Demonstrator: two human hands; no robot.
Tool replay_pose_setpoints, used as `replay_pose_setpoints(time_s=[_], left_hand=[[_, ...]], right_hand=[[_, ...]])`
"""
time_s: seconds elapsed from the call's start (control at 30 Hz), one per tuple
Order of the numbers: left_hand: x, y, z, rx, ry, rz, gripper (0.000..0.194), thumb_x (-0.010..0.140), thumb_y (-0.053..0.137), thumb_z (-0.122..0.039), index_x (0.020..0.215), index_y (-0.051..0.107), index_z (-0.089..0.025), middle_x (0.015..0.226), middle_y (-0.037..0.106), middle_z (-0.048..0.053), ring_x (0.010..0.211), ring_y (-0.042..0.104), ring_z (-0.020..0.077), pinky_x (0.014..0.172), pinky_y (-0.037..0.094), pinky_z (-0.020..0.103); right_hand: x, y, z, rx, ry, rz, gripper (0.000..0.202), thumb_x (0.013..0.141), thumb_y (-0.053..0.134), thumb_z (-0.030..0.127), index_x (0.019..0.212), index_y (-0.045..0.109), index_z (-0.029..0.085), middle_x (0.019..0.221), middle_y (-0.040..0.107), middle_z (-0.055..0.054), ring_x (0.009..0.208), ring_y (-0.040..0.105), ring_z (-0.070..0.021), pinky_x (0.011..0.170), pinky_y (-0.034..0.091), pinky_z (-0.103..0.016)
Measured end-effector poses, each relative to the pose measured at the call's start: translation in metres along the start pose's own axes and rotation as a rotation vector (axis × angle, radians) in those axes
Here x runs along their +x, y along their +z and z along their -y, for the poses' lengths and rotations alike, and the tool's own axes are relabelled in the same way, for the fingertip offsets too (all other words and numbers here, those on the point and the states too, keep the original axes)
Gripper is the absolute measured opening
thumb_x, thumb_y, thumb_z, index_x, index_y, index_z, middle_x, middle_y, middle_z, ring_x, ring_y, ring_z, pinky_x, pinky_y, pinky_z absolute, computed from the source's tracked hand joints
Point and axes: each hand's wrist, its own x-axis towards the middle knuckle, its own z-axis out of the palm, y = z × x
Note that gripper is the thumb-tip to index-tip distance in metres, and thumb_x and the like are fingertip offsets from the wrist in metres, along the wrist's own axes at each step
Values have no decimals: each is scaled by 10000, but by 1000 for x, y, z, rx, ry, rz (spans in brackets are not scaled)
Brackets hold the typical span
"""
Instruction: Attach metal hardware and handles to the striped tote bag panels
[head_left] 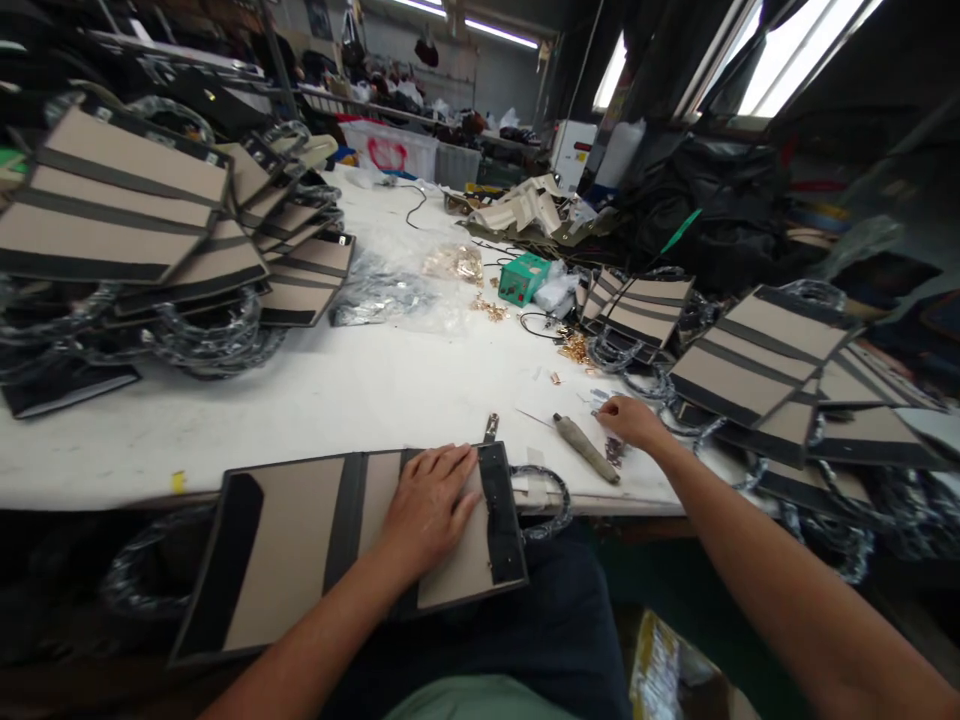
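A flat bag panel, beige with dark strips and black ends, lies across my lap and the table's front edge. Plastic-wrapped ring handles stick out at both its ends. My left hand rests flat on the panel near its right end, fingers stretched out. A small metal clasp piece lies by the panel's upper right corner. My right hand is on the table to the right, fingertips pinched together over small parts; what they hold is too small to tell. Beside it lies a thin-tipped tool with a wrapped handle.
Similar bag panels are piled on the left and the right. Farther back on the white table are a green box with cables, clear plastic bags and loose gold-coloured hardware. An open carton stands below.
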Motion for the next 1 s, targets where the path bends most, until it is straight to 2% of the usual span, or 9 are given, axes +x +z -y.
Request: replay_pose_setpoints(time_s=[0.07,0.13,0.2,0.27,0.37,0.43,0.5,0.67,1.0], left_hand=[[-2,-1,0,-16,-12,2,486,970,545,-329,1438,513,-204,1465,557,66,1340,475,272,1113,364,477],[-3,-1,0,-32,-22,2,490,969,544,-330,1443,507,-213,1469,552,61,1340,473,269,1117,356,474],[-3,-1,1,-44,-22,1,489,969,540,-328,1445,506,-220,1468,552,63,1342,469,270,1119,349,476],[-3,0,1,-53,-18,1,484,967,539,-329,1439,512,-224,1464,554,66,1341,468,273,1117,350,480],[-2,-1,1,-58,-24,5,480,965,541,-340,1429,523,-216,1456,558,69,1333,470,278,1108,362,479],[-2,-1,0,-58,-31,5,482,966,540,-349,1428,525,-212,1449,564,70,1328,473,278,1110,362,478],[-3,-1,-1,-58,-34,4,485,966,541,-356,1428,525,-210,1441,570,72,1324,475,276,1112,360,475],[-4,-1,0,-66,-41,-5,495,959,554,-358,1433,520,-218,1438,569,71,1320,474,268,1116,354,467],[-2,1,2,-93,-45,4,498,957,555,-356,1434,522,-218,1447,565,60,1326,470,274,1116,353,482]], right_hand=[[-4,-4,4,29,-16,-11,104,807,645,225,803,725,159,818,727,-84,752,626,-198,684,397,-296],[-13,-9,14,66,-22,-35,172,867,589,263,909,717,155,811,722,-74,730,636,-188,691,418,-293],[-29,-11,34,149,-47,-64,269,922,527,334,1032,698,159,804,716,-56,714,649,-177,696,446,-286],[-50,-8,65,307,-142,-49,307,929,527,400,1061,698,182,819,717,-39,730,659,-175,703,472,-282],[-78,5,119,527,-393,158,218,902,579,378,961,719,221,860,724,-6,763,659,-168,722,494,-275],[-89,17,149,538,-507,278,174,909,564,310,923,715,224,860,719,9,764,652,-153,729,497,-261],[-91,26,167,474,-563,307,169,913,549,251,913,715,219,859,716,9,781,647,-151,737,491,-257],[-84,34,174,254,-580,249,158,903,580,212,921,737,227,903,733,-7,847,652,-180,784,480,-292],[-79,37,179,76,-562,205,125,864,644,213,893,746,279,916,748,7,872,671,-192,756,476,-290]])
